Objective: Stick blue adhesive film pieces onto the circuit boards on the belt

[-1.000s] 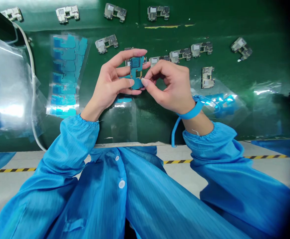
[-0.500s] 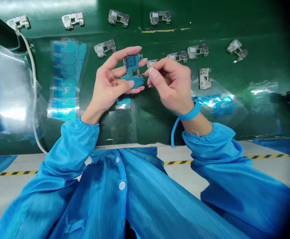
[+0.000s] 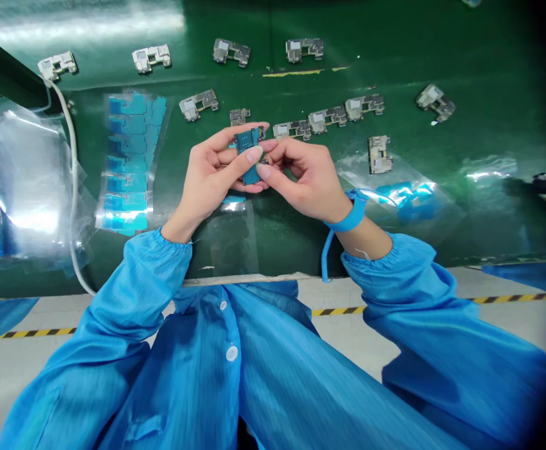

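A small circuit board with a blue film covering (image 3: 247, 142) stands tilted between my hands, above the green mat. My left hand (image 3: 212, 169) holds it between thumb and fingers, with the thumb across its lower face. My right hand (image 3: 298, 178) pinches its right edge with thumb and fingertips. My fingers hide the board's lower part. Just beyond my fingertips lie bare metal-shielded phone boards (image 3: 292, 130), and a small blue piece on clear film (image 3: 233, 203) lies just below my hands.
Several more metal boards (image 3: 228, 51) lie in rows on the green mat (image 3: 483, 50). A clear sheet of blue pieces (image 3: 130, 162) lies to the left, with a plastic bag (image 3: 29, 175) and white cable (image 3: 72, 187) beyond. A blue wrist strap (image 3: 352, 214) with coiled cord circles my right wrist.
My right hand has moved left and closed on the board again, and both hands sit closer together. The board looks more tilted. The whole scene has shifted slightly down in view.
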Tool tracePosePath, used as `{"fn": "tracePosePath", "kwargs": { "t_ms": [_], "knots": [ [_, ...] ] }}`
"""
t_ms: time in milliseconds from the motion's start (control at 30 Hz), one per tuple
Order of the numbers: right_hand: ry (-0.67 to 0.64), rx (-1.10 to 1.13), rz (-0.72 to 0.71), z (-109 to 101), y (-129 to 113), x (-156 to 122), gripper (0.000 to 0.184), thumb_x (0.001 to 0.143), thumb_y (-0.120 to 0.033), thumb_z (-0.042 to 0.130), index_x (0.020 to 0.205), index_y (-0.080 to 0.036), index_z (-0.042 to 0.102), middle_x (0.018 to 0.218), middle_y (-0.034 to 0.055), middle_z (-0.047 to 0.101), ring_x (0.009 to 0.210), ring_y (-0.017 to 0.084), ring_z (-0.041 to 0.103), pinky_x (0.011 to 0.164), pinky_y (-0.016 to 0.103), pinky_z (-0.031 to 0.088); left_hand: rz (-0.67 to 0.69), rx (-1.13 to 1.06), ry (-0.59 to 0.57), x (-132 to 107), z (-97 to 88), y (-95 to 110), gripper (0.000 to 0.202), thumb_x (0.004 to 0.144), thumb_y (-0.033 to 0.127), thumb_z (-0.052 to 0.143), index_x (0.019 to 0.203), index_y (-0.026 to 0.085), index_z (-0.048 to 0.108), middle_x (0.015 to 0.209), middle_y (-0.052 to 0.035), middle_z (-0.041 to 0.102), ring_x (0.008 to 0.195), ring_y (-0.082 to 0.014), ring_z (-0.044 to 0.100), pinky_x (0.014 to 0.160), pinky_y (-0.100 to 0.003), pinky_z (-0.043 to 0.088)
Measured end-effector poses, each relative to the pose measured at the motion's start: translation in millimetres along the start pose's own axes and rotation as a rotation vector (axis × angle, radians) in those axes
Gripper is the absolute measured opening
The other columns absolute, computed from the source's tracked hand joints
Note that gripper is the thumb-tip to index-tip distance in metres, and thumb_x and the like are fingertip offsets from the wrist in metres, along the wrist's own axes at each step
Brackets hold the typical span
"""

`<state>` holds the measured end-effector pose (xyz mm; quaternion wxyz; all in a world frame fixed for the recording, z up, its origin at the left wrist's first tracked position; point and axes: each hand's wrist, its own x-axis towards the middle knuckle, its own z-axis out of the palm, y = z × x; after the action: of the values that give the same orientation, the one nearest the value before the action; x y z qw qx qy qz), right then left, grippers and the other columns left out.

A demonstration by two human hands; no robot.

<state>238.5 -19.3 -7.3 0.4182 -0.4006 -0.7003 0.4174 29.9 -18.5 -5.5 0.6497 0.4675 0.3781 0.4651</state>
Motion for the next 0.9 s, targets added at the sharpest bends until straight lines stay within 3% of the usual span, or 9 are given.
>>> {"fn": "tracePosePath", "kwargs": {
  "t_ms": [333, 633, 733, 800, 900],
  "knots": [
    [-0.032, -0.058, -0.038, 2.4, -6.1, 2.5, 0.051, 0.104, -0.068, 0.071, 0.081, -0.024, 0.061, 0.071, 0.0002, 0.06, 0.066, 0.016, 0.049, 0.064, 0.034, 0.044, -0.039, -0.008, 0.074, -4.0, 4.9, 3.2, 0.047, 0.092, 0.045, 0.094, 0.131, 0.022, 0.08, 0.115, -0.0046, 0.089, 0.08, -0.0219, 0.088, 0.066, -0.031, 0.077],
    [-0.027, -0.086, -0.089, 7.9, 0.4, 0.8, 0.037, 0.105, -0.052, 0.074, 0.085, -0.023, 0.063, 0.072, -0.0008, 0.061, 0.066, 0.014, 0.051, 0.064, 0.032, 0.043, -0.096, -0.015, 0.12, -5.3, 7.0, 2.7, 0.032, 0.094, 0.037, 0.088, 0.12, 0.018, 0.086, 0.103, -0.004, 0.089, 0.068, -0.0161, 0.084, 0.059, -0.025, 0.072],
    [-0.054, -0.022, -0.036, 8.3, -1.9, -1.0, 0.04, 0.104, -0.056, 0.074, 0.085, -0.022, 0.064, 0.074, -0.0007, 0.063, 0.065, 0.014, 0.054, 0.064, 0.032, 0.045, -0.108, 0.015, 0.142, -5.3, 7.8, 1.0, 0.039, 0.095, 0.045, 0.088, 0.124, 0.021, 0.085, 0.106, -0.0046, 0.089, 0.067, -0.0152, 0.083, 0.058, -0.023, 0.07],
    [-0.09, 0.064, 0.021, 4.7, -2.5, 5.8, 0.045, 0.104, -0.063, 0.075, 0.086, -0.022, 0.065, 0.077, 0.0, 0.067, 0.066, 0.015, 0.057, 0.065, 0.032, 0.048, -0.098, 0.008, 0.141, -4.3, 8.0, 1.9, 0.048, 0.097, 0.052, 0.085, 0.137, 0.025, 0.08, 0.113, -0.0041, 0.089, 0.068, -0.0159, 0.083, 0.06, -0.025, 0.07],
    [-0.101, 0.071, 0.077, -10.0, 3.0, 42.8, 0.043, 0.102, -0.057, 0.082, 0.083, -0.022, 0.066, 0.071, -0.0017, 0.068, 0.063, 0.014, 0.058, 0.063, 0.031, 0.049, -0.044, -0.006, 0.185, -1.9, 5.8, 6.1, 0.06, 0.103, 0.057, 0.076, 0.156, 0.032, 0.067, 0.132, -0.0048, 0.086, 0.075, -0.0176, 0.086, 0.064, -0.026, 0.071]
  ]
}}
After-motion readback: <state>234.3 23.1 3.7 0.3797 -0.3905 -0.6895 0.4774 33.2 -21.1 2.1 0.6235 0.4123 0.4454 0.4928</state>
